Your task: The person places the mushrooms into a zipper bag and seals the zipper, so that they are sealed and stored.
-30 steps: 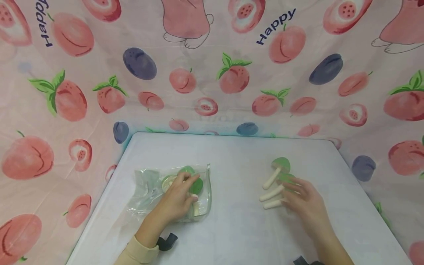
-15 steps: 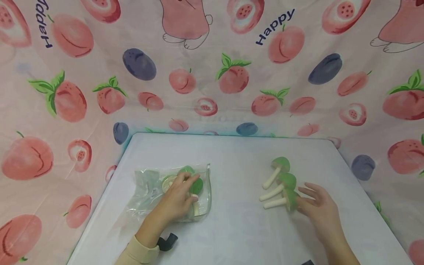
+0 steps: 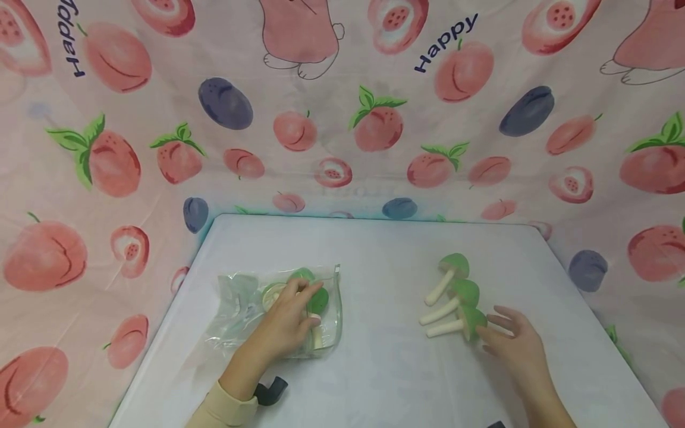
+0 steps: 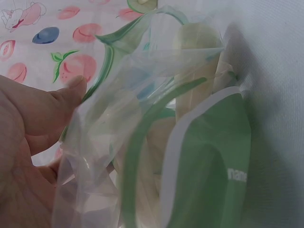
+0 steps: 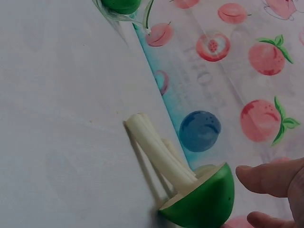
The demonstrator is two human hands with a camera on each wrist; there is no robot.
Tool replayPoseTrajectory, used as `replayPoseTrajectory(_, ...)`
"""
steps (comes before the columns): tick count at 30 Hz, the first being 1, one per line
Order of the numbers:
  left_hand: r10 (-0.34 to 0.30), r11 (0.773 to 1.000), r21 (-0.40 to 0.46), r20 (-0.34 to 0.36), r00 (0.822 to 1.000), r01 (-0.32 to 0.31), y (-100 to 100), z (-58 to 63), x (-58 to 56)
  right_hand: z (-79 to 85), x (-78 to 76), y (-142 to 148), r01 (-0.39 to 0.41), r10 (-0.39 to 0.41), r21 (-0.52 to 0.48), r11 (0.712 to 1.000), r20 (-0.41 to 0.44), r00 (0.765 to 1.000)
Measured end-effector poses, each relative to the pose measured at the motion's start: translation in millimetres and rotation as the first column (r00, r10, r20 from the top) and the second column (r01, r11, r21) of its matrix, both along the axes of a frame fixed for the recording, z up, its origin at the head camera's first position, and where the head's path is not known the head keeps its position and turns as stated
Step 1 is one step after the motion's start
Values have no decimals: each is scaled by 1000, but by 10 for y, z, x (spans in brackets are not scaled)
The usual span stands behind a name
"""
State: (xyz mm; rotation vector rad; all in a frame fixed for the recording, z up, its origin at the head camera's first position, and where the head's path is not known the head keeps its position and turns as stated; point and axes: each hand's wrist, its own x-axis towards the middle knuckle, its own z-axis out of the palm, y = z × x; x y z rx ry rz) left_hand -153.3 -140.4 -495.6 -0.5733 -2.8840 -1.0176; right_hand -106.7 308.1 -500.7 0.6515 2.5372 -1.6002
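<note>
On the right side of the table lie three toy mushrooms with green caps and pale stems: a back one (image 3: 453, 263), a middle one (image 3: 467, 291) and a front one (image 3: 445, 328). My right hand (image 3: 516, 345) is beside the front cap, fingers loosely bent and holding nothing. In the right wrist view a small gap shows between the thumb (image 5: 261, 178) and the green cap (image 5: 209, 204). My left hand (image 3: 289, 318) holds the clear zip bag (image 3: 241, 297) by its opening, thumb at the edge. Inside the bag are more green-and-white pieces (image 3: 319, 301), partly covered by that hand.
The white table (image 3: 374, 368) ends at a fruit-patterned cloth (image 3: 342, 137) at the back and sides. A black strap (image 3: 272, 390) hangs by the left wrist. In the left wrist view a green printed panel (image 4: 213, 156) shows on the bag.
My right hand has drawn back from over the mushrooms toward the right, leaving all three caps uncovered. The left hand and the bag have stayed where they were.
</note>
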Motion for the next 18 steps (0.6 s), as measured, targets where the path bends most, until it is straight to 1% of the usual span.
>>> replayPoseTrajectory(2, 0, 1000, 2, 1, 1000, 0, -2, 0, 1, -26, -16, 8, -10, 9, 25, 1000, 20, 1000)
replayPoseTrajectory(6, 1, 1000, 2, -2, 1000, -1, -1, -3, -1, -86, -40, 10, -14, 12, 42, 999, 40, 999)
replayPoseTrajectory(11, -1, 1000, 0, 2, 1000, 1, -3, -2, 0, -166, -61, -8, 3, -3, 9, 1000, 41, 999)
replayPoseTrajectory(15, 0, 1000, -1, 6, 1000, 0, -1, 3, 2, -187, -78, -43, 12, -13, 10, 1000, 45, 999)
replayPoseTrajectory(18, 2, 1000, -2, 1, 1000, -2, 3, 1, 2, -185, -86, -74, 23, -25, 36, 999, 49, 998)
